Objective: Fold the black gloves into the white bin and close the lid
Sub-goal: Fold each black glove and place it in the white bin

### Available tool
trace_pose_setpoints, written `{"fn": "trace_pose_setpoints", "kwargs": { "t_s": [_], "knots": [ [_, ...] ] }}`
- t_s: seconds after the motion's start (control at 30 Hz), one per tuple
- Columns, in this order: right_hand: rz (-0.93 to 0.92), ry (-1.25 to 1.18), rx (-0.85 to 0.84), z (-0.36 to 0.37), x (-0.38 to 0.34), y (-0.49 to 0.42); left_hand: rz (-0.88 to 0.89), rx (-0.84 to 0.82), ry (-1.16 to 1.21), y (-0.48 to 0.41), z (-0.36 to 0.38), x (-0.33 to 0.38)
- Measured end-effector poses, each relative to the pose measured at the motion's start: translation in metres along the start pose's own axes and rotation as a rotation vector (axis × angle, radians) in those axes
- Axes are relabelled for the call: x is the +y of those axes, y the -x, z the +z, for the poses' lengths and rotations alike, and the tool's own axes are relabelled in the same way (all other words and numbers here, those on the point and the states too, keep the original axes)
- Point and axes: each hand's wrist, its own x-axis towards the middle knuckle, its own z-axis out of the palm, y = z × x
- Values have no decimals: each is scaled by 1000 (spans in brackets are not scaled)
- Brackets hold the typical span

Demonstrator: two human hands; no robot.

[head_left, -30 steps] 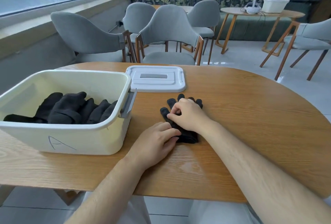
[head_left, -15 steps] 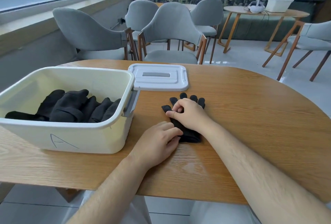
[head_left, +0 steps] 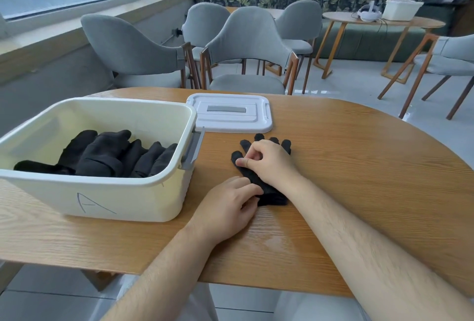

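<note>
From the head camera, a single black knit glove (head_left: 275,197) lies flat on the oval wooden table (head_left: 359,166), just right of the cream-white plastic bin (head_left: 128,197), with its fingertips pointing away from the person and toward the white rectangular lid (head_left: 232,112). The lid rests flat on the table beyond the glove, just beside the bin's far right corner. The right hand (head_left: 269,161) sits on the glove's palm and finger end with its fingers curled, thumb and forefinger pinching the fabric near the glove's thumb side. The left hand (head_left: 228,207) lies low by the cuff, its fingers fairly straight and resting on the cuff's left edge, pinning rather than gripping it. Inside the bin a pile of black gloves (head_left: 110,153) already covers part of the floor, so the task looks well along, and this glove seems to be the only one outside. The step in hand appears to be the fold itself. The next move probably calls for the right hand to lift the finger end and bring it back over the cuff while the left holds the cuff down, then carry the folded glove into the bin. The lid goes on last.
</note>
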Motion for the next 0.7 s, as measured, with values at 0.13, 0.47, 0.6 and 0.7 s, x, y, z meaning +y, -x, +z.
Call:
{"fn": "trace_pose_setpoints", "kwargs": {
  "t_s": [0.13,0.47,0.6,0.7],
  "knots": [
    [-24,17,30,6,9,4,0,-11,13,-1,-2,3],
    [173,192,41,-3,6,-27,-4,-84,-19,-3,3,-1],
    [200,137,71,-1,6,-32,-10,-89,-19,-2,2,-1],
    [194,87,134,1,10,-32,-13,-83,-7,-3,3,-1]
  ]
}}
